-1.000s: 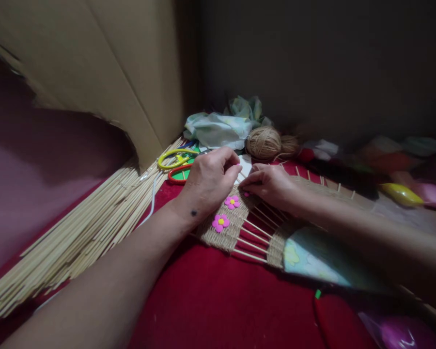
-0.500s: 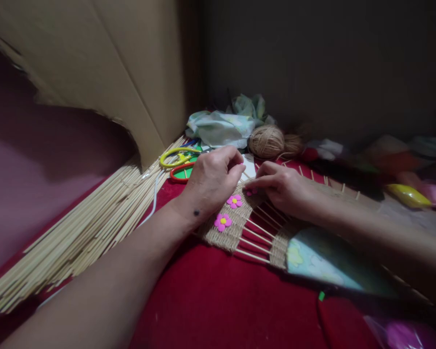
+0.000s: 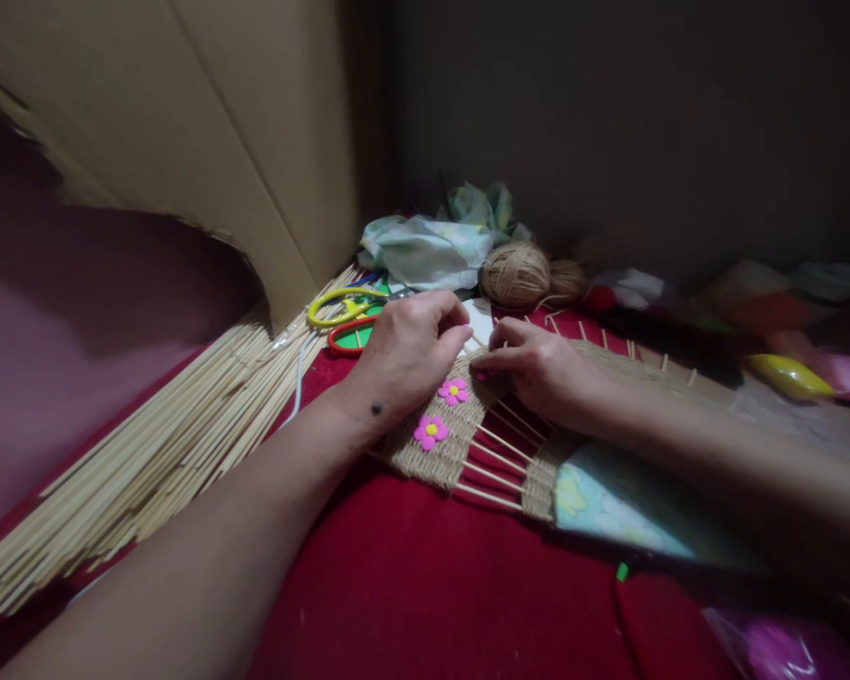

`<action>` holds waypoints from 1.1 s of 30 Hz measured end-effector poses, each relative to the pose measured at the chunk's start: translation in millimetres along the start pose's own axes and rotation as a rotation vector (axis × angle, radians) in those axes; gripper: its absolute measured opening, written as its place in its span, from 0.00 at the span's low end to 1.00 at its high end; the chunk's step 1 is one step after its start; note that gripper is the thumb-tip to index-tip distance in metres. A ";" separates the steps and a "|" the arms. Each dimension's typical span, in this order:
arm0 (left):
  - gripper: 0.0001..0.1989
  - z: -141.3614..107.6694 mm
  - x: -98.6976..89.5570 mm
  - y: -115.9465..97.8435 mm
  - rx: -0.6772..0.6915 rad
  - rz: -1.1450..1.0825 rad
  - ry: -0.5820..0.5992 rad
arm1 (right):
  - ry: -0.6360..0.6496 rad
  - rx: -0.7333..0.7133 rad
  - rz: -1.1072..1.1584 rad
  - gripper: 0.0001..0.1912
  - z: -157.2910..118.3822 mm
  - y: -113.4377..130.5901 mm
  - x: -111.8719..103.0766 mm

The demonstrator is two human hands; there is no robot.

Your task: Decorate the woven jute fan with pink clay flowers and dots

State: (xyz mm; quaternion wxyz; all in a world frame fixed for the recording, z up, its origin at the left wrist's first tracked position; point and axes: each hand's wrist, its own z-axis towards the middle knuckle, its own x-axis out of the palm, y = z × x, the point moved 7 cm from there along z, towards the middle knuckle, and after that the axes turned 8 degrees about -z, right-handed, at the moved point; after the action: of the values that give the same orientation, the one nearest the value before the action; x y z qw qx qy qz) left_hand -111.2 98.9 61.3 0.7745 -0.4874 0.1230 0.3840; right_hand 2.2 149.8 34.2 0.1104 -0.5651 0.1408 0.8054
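A woven twine piece on thin sticks (image 3: pixel 425 465) lies on red cloth, with pink flowers with yellow centres (image 3: pixel 431 433) on it. My left hand (image 3: pixel 421 340) is over its upper left edge, thumb and forefinger pinched together; a tiny bit of pink shows at the tips. Beside it, my right hand (image 3: pixel 531 364) rests on the weave with fingers bent, and another pink flower is partly hidden under them. Patterned light-blue fabric (image 3: pixel 609 505) covers the piece's lower right part.
Many thin sticks (image 3: pixel 156 444) lie at the left near a cardboard panel (image 3: pixel 255 113). Behind my hands are yellow and red scissors (image 3: pixel 336 307), crumpled fabric (image 3: pixel 425 250) and a twine ball (image 3: pixel 516 274). A yellow packet (image 3: pixel 790 376) sits at the right.
The whole view has shifted slightly, so things appear a little further left. Both hands stay nearly in place over the weave, with the right fingers covering more of the upper flower.
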 end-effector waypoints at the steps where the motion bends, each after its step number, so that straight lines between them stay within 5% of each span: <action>1: 0.04 0.4 3.0 2.6 -0.015 -0.004 0.040 | -0.014 0.030 0.007 0.19 0.3 -1.9 -2.6; 7: 0.07 -2.1 21.8 15.0 -0.090 0.051 0.265 | -0.006 0.164 0.062 0.18 -7.2 -7.7 -16.6; 16: 0.07 -4.2 32.8 12.5 -0.050 0.001 0.313 | 0.144 0.315 0.272 0.14 -36.1 -5.6 -23.4; 25: 0.07 -10.7 40.5 8.5 0.154 0.200 0.334 | 0.044 0.351 0.278 0.15 -20.4 -9.4 -21.4; 33: 0.04 -9.1 36.3 11.5 0.068 0.134 0.290 | 0.049 0.247 0.115 0.15 -10.8 -3.0 -15.7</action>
State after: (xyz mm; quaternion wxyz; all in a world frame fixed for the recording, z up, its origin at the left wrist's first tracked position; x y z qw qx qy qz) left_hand -93.3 111.0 28.7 0.7374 -0.5020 0.2784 0.3561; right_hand 18.0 148.6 45.2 0.1291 -0.5578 0.2739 0.7728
